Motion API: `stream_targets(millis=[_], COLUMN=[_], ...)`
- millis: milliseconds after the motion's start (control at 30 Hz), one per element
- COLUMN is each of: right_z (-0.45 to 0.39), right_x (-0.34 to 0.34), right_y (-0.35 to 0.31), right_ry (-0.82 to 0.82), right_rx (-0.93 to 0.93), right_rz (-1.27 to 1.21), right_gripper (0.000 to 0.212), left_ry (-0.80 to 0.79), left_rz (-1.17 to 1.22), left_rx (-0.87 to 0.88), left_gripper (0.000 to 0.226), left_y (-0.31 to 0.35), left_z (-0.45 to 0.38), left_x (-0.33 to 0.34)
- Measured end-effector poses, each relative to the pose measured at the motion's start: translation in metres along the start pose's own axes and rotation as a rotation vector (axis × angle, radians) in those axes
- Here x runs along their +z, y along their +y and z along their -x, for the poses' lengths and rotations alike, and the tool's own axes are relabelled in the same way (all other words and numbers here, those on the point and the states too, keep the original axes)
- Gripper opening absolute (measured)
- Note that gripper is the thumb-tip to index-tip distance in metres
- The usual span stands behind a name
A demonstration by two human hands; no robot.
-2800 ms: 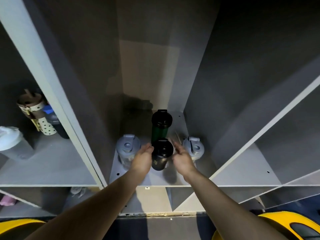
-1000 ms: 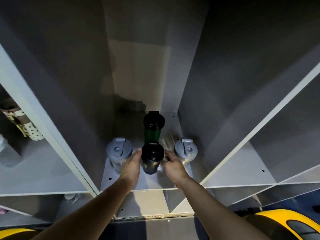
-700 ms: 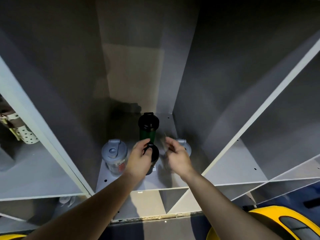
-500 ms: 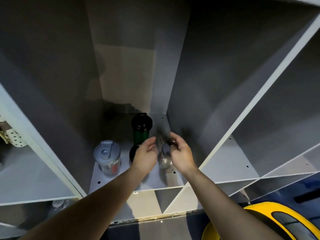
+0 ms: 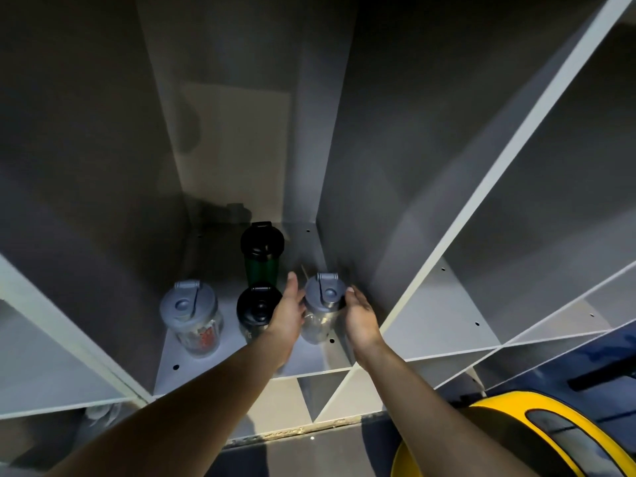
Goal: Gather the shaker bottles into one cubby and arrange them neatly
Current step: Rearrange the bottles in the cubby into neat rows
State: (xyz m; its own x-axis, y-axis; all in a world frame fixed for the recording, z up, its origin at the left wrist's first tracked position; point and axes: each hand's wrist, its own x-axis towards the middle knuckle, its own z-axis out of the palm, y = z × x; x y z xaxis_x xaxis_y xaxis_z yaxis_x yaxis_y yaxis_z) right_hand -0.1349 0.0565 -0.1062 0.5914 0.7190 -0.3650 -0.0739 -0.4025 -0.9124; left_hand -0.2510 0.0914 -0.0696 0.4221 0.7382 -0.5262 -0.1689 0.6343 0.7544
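Four shaker bottles stand in the middle cubby (image 5: pixel 311 358). A clear bottle with a grey lid and red print (image 5: pixel 191 316) is at the front left. A black bottle (image 5: pixel 256 306) stands front centre, with a green bottle with a black lid (image 5: pixel 262 254) behind it. A second clear grey-lidded bottle (image 5: pixel 322 304) stands upright at the front right. My left hand (image 5: pixel 289 313) lies flat against its left side, between it and the black bottle. My right hand (image 5: pixel 359 315) flanks its right side, fingertips at the lid. Both hands have straight, spread fingers.
The cubby's right wall (image 5: pixel 361 201) is close behind my right hand. The right-hand cubby (image 5: pixel 447 325) holds nothing visible. A yellow rounded object (image 5: pixel 509 442) sits at the bottom right. A pale object (image 5: pixel 99 420) shows dimly in the lower left compartment.
Both hands left the black bottle and went to the right grey-lidded bottle. It now stands upright nearer the right wall, and the fingers have straightened. The view shifted right.
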Motion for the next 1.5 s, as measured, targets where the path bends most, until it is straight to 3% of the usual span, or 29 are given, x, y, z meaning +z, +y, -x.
stream_targets(millis=[167, 300, 500, 600, 700, 800, 1000, 1133, 1233, 1367, 1500], right_z=[-0.001, -0.003, -0.002, -0.002, 0.000, 0.001, -0.008, -0.024, -0.032, -0.044, -0.068], right_x=[-0.003, -0.005, -0.004, -0.002, 0.004, 0.016, 0.055, 0.077, 0.090, 0.108, 0.117], right_y=[0.001, 0.004, 0.001, -0.007, -0.022, -0.038, -0.072, -0.088, -0.096, -0.092, -0.075], right_ry=[0.003, 0.011, -0.002, 0.000, -0.011, -0.060, -0.174, -0.257, -0.285, -0.302, -0.315], right_rx=[-0.001, -0.014, -0.039, -0.090, -0.122, -0.187, -0.231, -0.122, -0.032, 0.055, 0.079], right_rz=[0.019, 0.029, 0.052, 0.074, 0.077, 0.081, 0.173, 0.197, 0.131, 0.044, -0.027], right_gripper=[0.047, 0.047, 0.047, 0.046, 0.045, 0.045, 0.045, 0.039, 0.039, 0.047, 0.059], left_ry=[-0.015, -0.051, 0.049, 0.099, 0.148, 0.172, 0.308, 0.346, 0.306, 0.225, 0.259], left_rz=[0.048, 0.044, -0.021, -0.051, -0.069, -0.082, -0.046, -0.035, -0.031, -0.078, -0.108], left_rx=[-0.011, -0.020, 0.016, 0.051, 0.100, 0.138, 0.263, 0.243, 0.198, 0.201, 0.161], left_gripper=[0.068, 0.061, 0.047, 0.052, 0.074, 0.041, 0.017, 0.025, 0.052, 0.055, 0.060], left_y=[-0.006, -0.008, -0.006, 0.001, 0.003, 0.026, 0.078, 0.095, 0.103, 0.113, 0.108], left_z=[-0.005, -0.004, -0.008, -0.006, -0.016, -0.013, -0.017, -0.026, -0.025, -0.007, -0.025], left_x=[-0.006, -0.007, -0.010, -0.015, -0.035, -0.046, -0.073, -0.081, -0.078, -0.061, -0.062])
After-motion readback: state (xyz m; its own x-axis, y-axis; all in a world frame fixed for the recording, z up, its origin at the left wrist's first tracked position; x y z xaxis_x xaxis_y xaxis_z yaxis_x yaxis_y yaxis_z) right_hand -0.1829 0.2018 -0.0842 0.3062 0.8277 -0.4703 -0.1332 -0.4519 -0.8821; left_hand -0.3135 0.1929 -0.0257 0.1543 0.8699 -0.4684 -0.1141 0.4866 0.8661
